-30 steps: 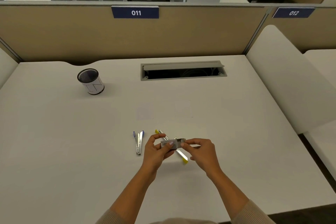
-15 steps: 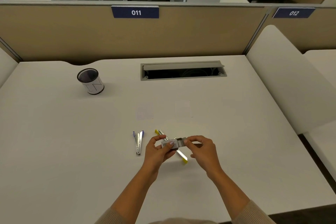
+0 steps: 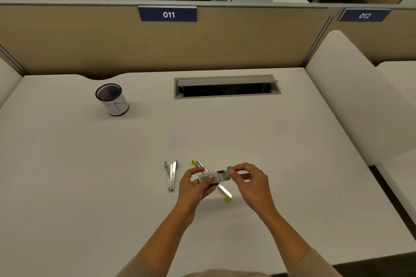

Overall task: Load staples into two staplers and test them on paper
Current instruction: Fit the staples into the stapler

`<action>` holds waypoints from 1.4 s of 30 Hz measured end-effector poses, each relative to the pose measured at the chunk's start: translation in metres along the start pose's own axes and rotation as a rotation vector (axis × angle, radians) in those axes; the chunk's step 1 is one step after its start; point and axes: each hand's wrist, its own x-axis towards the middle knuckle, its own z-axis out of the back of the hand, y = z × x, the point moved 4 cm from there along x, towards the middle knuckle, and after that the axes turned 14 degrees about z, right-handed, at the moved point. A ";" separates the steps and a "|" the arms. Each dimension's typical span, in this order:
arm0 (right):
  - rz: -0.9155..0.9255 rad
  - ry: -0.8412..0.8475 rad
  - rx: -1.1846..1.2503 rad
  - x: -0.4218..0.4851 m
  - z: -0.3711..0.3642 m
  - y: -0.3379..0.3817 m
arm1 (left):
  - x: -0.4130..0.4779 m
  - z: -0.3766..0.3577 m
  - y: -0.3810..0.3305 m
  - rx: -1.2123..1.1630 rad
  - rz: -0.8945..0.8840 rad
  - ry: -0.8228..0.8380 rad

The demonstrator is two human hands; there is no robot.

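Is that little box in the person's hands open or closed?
Open. The staple box has its inner tray slid out to the right, where the right hand pinches it; the left hand holds the sleeve.

We reach both forearms forward and inward, sleeves at the elbows. Our left hand curls palm-right, thumb on top and fingers beneath, closed in a grip. Our right hand arches palm-down beside it, thumb and forefinger pinched together at the tips, other fingers loosely bent.
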 end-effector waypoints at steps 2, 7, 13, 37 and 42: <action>0.063 0.016 -0.033 -0.001 -0.002 0.005 | 0.000 -0.001 0.001 0.001 0.000 -0.002; 0.149 0.104 -0.127 -0.003 -0.009 0.009 | 0.001 -0.003 0.002 0.008 -0.004 0.004; 0.197 0.193 -0.238 0.000 -0.011 0.011 | 0.001 -0.002 0.006 0.038 0.007 -0.012; 0.231 0.228 -0.232 0.000 -0.010 0.011 | -0.001 -0.004 0.006 0.065 0.024 -0.022; 0.247 0.269 -0.279 0.000 -0.010 0.011 | 0.000 -0.003 0.007 0.073 0.027 -0.028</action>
